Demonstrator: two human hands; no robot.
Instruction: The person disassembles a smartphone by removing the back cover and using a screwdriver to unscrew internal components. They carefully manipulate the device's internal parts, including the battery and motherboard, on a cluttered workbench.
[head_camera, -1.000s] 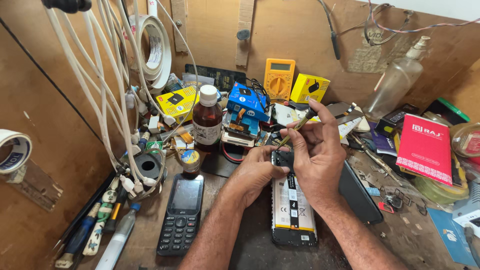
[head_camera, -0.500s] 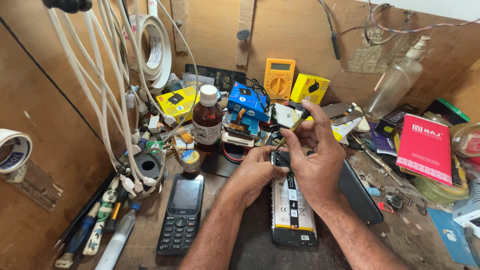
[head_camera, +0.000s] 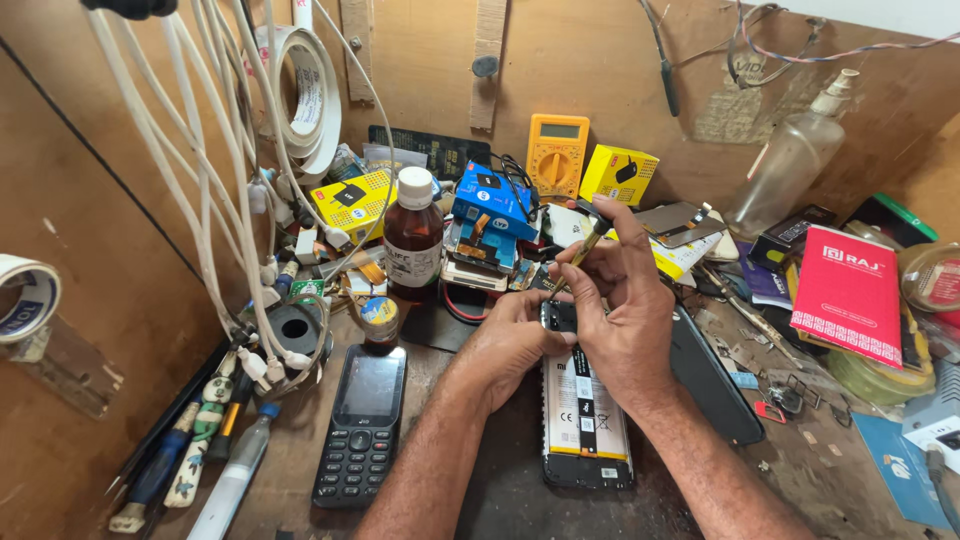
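An opened smartphone (head_camera: 585, 425) lies back-up on the dark mat, its white battery showing. My left hand (head_camera: 510, 340) rests on the phone's top left corner and steadies it. My right hand (head_camera: 625, 300) hovers over the phone's top end and pinches a thin yellow-handled screwdriver (head_camera: 588, 240), held upright with its tip down at the phone's top edge. The tip itself is hidden behind my fingers.
A black keypad phone (head_camera: 362, 425) lies left of the open one. A brown bottle (head_camera: 413, 240) stands behind it. A dark phone back cover (head_camera: 715, 385) lies to the right. A yellow multimeter (head_camera: 557, 152), small boxes, a red booklet (head_camera: 848, 292), hanging white cables (head_camera: 230, 200) and screwdrivers (head_camera: 190, 460) crowd the bench.
My right hand has shifted slightly on the screwdriver, turning it between the fingers. The left hand and the phone have stayed in place.
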